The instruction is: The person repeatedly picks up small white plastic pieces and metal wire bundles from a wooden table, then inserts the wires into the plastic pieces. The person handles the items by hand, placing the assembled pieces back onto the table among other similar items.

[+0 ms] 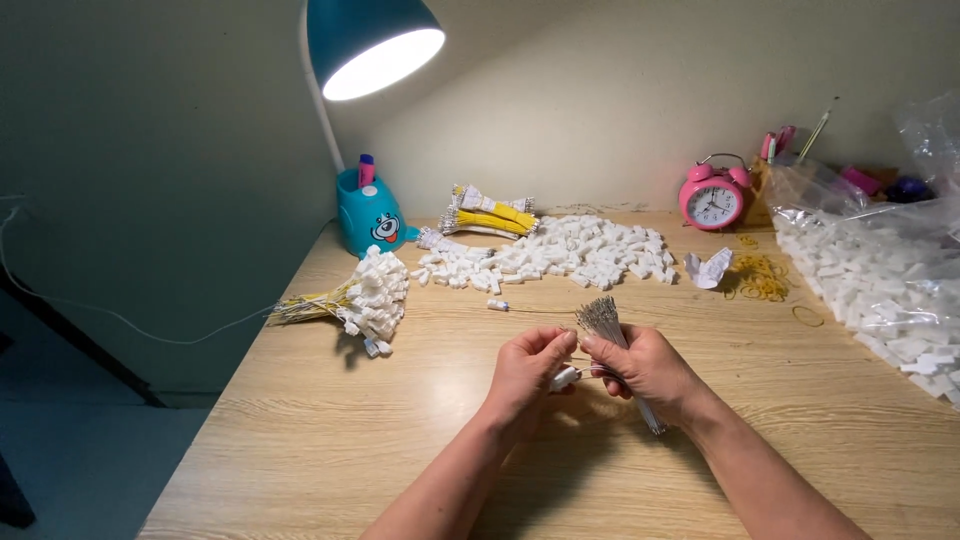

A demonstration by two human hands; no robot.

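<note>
My right hand [650, 368] grips a bundle of thin wires [603, 318], its metal tips fanning up above my fingers and its tail sticking out below the wrist. My left hand [527, 372] pinches a small white plastic connector [564, 378] right against that bundle, and both hands meet over the middle of the wooden table [330, 440]. A heap of loose white connectors [560, 255] lies beyond my hands. One stray connector [497, 304] sits just in front of the heap.
A bunch of wires with connectors fitted [365, 295] lies at left. Yellow wire bundles [490, 215], a teal lamp [368, 215], a pink alarm clock [712, 198], rubber bands [762, 278] and a clear bag of connectors [880, 280] line the back and right.
</note>
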